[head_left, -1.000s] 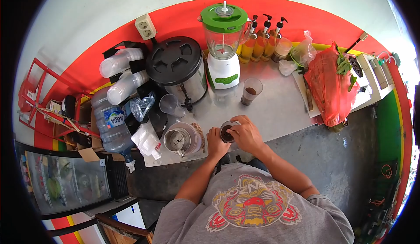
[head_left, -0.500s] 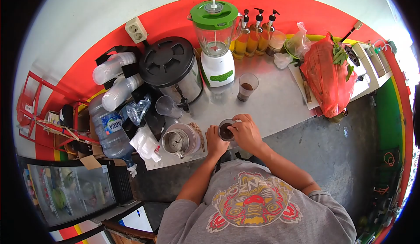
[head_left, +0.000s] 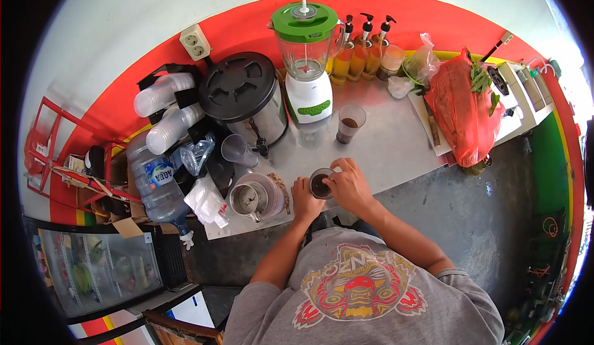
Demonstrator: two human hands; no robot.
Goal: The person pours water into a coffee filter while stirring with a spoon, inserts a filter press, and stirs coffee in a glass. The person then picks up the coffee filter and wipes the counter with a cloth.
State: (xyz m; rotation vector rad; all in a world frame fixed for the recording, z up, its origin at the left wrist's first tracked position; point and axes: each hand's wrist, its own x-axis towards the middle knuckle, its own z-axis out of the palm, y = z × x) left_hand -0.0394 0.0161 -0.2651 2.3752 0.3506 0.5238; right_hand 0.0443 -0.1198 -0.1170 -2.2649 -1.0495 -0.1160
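A clear plastic cup [head_left: 321, 184] of dark brown liquid stands at the counter's front edge. My left hand [head_left: 305, 200] is wrapped round its left side. Over the right side of its rim, my right hand [head_left: 348, 187] is closed with the fingertips pinched together; whatever they hold, if anything, is hidden. Farther back stands a second clear cup [head_left: 351, 123] with some dark liquid in the bottom. To the left of my left hand, a metal strainer [head_left: 246, 199] rests on top of a wide container [head_left: 272, 191].
Behind are a green-lidded blender [head_left: 307, 100], a black-lidded metal dispenser [head_left: 238, 88] and several pump bottles [head_left: 359, 57]. An upright clear cup [head_left: 238, 150], stacked cups [head_left: 164, 94] and a water jug [head_left: 154, 178] crowd the left. A red plastic bag [head_left: 464, 110] stands right.
My right hand has shifted very slightly at the cup's rim. My left hand stays round the cup, and the camera view has moved a little.
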